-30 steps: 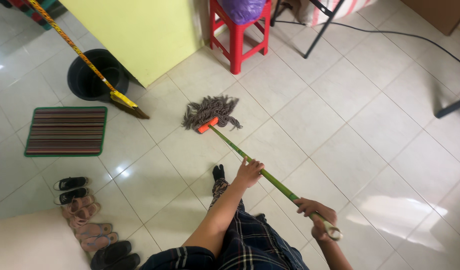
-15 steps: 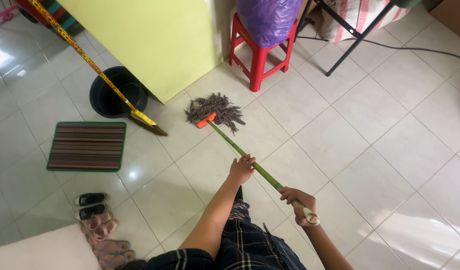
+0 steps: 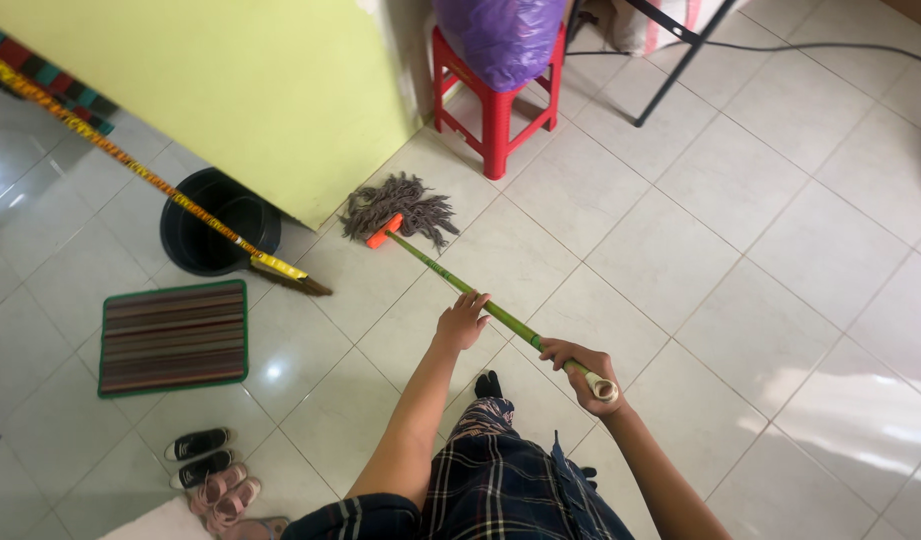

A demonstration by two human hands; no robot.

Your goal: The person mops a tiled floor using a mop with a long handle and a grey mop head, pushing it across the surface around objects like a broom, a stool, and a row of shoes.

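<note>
I hold a mop with a long green handle (image 3: 435, 265) in both hands. My left hand (image 3: 461, 321) grips the handle partway down. My right hand (image 3: 574, 370) is closed around the handle's top end. The grey string mop head (image 3: 392, 203) with its orange clamp lies on the pale tiled floor, close to the foot of the yellow-green wall (image 3: 230, 90) and near the red stool (image 3: 492, 95).
A black bucket (image 3: 215, 235) stands by the wall with a yellow broom (image 3: 180, 205) leaning across it. A striped doormat (image 3: 173, 338) and several shoes (image 3: 215, 470) lie at the left. A purple bag (image 3: 500, 35) sits on the stool; a black stand leg and cable are behind.
The mop head has slid forward toward the wall and the stool, and both my hands have moved forward along with the handle. The view has shifted with my head.
</note>
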